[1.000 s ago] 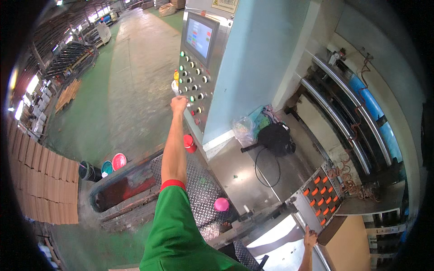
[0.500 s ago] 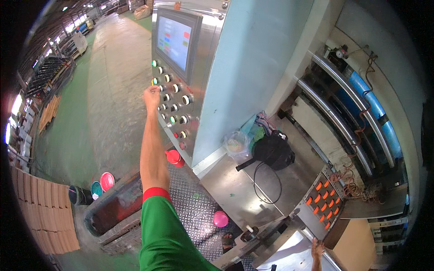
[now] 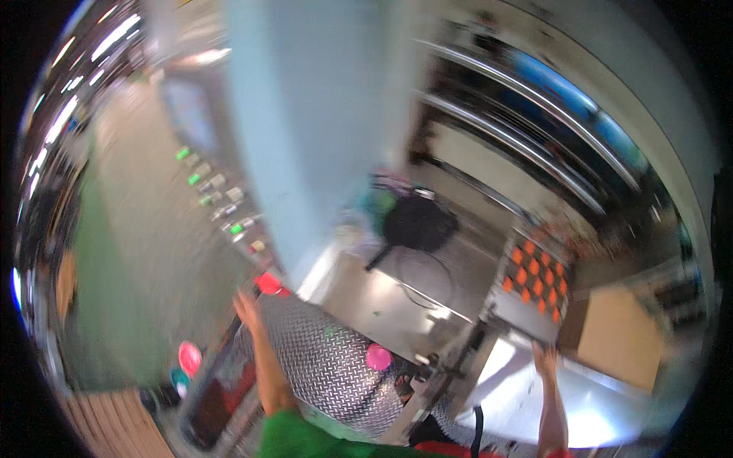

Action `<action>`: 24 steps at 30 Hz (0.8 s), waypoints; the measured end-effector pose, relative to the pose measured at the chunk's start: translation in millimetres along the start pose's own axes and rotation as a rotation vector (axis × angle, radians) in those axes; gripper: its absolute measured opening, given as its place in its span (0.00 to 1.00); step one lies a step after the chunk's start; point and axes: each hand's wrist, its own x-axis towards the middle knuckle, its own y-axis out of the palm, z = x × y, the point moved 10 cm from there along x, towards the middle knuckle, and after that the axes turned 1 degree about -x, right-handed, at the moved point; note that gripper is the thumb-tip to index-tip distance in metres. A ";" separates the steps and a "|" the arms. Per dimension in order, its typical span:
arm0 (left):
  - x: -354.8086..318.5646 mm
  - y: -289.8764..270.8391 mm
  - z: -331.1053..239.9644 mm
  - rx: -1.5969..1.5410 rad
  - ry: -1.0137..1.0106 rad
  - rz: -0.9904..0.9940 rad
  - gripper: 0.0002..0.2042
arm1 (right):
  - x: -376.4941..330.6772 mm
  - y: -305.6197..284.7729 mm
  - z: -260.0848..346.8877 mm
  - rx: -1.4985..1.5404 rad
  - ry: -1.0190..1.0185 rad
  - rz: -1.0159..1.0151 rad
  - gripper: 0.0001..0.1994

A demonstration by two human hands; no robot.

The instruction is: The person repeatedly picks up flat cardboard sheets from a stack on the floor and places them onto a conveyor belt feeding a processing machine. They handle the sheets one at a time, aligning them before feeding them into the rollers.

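My left hand [image 3: 247,311] hangs in the air beside the red container [image 3: 270,284], left of the patterned metal step [image 3: 328,366]. It is smeared by motion, but its fingers look stretched out and nothing shows in them. Up and left of it is the control panel, with a screen [image 3: 191,111] and lit green buttons [image 3: 194,179]. On the right, my right hand [image 3: 546,359] lies at the far edge of the shiny metal table [image 3: 504,389], just below a plate with rows of orange pieces [image 3: 537,278]. Its fingers point away from me and appear apart.
A black bag [image 3: 420,224] with a looped cable lies on the metal deck. Beside the table is a brown cardboard sheet [image 3: 622,336]. A pink round container [image 3: 379,357] stands on the step. Metal rollers [image 3: 527,80] run across the far right. Stacked cardboard [image 3: 114,424] stands at lower left.
My left hand has come away from the panel's buttons, moving down toward me. The view has swung, so the panel sits farther left and more of my right forearm and the table shows.
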 end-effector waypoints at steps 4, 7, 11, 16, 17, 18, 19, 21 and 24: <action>-315.7 -68.7 196.0 0.172 -0.711 0.360 0.17 | 3.0 -1.6 -4.3 -0.057 -0.001 -0.115 0.45; -506.7 -95.5 241.8 0.420 -1.148 0.796 0.17 | 0.3 7.1 -4.0 -0.071 0.095 -0.074 0.49; -608.1 -103.1 219.7 0.534 -1.319 1.415 0.17 | -29.8 5.8 38.6 0.022 0.020 -0.184 0.47; -514.6 -36.6 186.4 0.677 -0.889 1.472 0.17 | -83.4 7.7 56.9 0.203 -0.171 -0.015 0.43; -476.5 -24.0 180.5 0.883 -0.723 1.311 0.16 | -96.6 11.9 47.3 0.297 -0.202 0.084 0.41; -459.9 1.0 168.8 0.914 -0.607 1.323 0.15 | -111.3 15.5 41.8 0.404 -0.250 0.152 0.38; -442.8 19.6 157.4 1.050 -0.503 1.320 0.14 | -120.5 11.5 28.6 0.492 -0.277 0.142 0.36; -438.3 54.9 127.2 0.962 -0.365 1.376 0.10 | -153.6 19.4 -20.2 0.631 -0.322 0.125 0.32; -454.8 78.9 95.1 0.788 -0.210 1.056 0.07 | -191.7 45.8 -147.4 0.790 -0.150 0.003 0.25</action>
